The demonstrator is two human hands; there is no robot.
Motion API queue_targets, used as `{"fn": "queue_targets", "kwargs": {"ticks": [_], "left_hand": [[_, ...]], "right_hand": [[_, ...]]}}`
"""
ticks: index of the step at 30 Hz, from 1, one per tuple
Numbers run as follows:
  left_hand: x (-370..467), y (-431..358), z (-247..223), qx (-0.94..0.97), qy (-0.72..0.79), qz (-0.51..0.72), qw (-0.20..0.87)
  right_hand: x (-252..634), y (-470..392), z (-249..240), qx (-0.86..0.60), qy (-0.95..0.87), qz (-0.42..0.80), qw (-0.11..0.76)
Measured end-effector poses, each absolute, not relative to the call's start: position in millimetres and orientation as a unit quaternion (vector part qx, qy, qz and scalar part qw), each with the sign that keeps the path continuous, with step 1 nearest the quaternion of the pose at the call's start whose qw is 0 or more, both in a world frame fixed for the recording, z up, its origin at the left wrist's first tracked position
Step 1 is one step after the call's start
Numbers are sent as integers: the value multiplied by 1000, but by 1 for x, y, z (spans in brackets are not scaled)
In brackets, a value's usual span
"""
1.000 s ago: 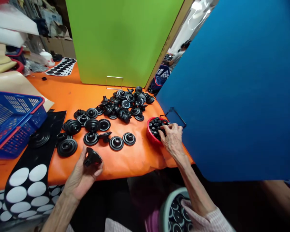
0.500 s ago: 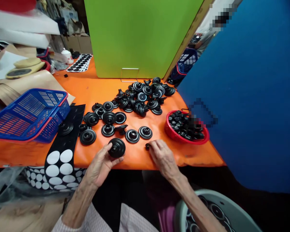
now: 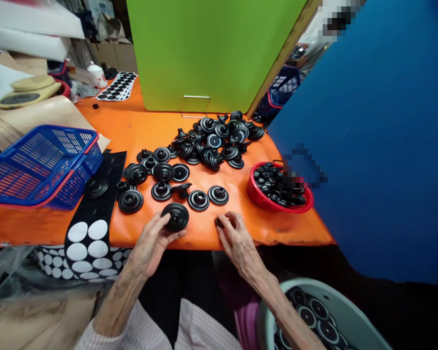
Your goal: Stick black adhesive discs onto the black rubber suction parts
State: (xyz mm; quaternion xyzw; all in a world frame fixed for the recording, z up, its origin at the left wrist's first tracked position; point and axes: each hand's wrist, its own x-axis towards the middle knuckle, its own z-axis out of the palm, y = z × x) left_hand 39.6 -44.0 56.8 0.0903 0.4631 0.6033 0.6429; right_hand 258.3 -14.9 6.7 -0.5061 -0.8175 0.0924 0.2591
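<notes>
My left hand point(image 3: 151, 243) grips a round black stepped disc point(image 3: 175, 217) by its edge, just above the front of the orange table. To the right, my right hand point(image 3: 237, 238) pinches a small black cap-like piece point(image 3: 218, 222) between thumb and fingers. The two hands are apart. Beyond them lie loose black discs, among them one with its knob facing up point(image 3: 198, 200) and another beside it point(image 3: 218, 195). A red basket point(image 3: 253, 192) full of small black pieces stands right of my right hand.
A heap of black discs point(image 3: 213, 141) lies before a green board point(image 3: 211, 53). At left are a blue basket point(image 3: 58, 160) and a black strip with white circles point(image 3: 98, 228). A blue panel point(image 3: 379, 146) borders the right. Below it, a grey tub point(image 3: 268, 325) holds more discs.
My right hand has shifted slightly left with the small black piece, and its fingers have turned more upright. The left hand still holds the disc. The whole view has shifted a little.
</notes>
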Motion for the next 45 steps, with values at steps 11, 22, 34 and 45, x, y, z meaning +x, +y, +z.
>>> {"fn": "queue_targets", "kwargs": {"ticks": [11,22,34,45], "left_hand": [[52,-47,48,257,488,575,604],[54,-49,47,333,476,562,589],[51,-53,61,287,444,574,626],[23,-31,54,349,572,554,493]], "right_hand": [[199,-38,56,-459,-749,233,417],[181,-43,39,-462,-760,152,431],[181,-35,46,-502,-543,526,420],[187,-5,42,-538,-642,374,398]]}}
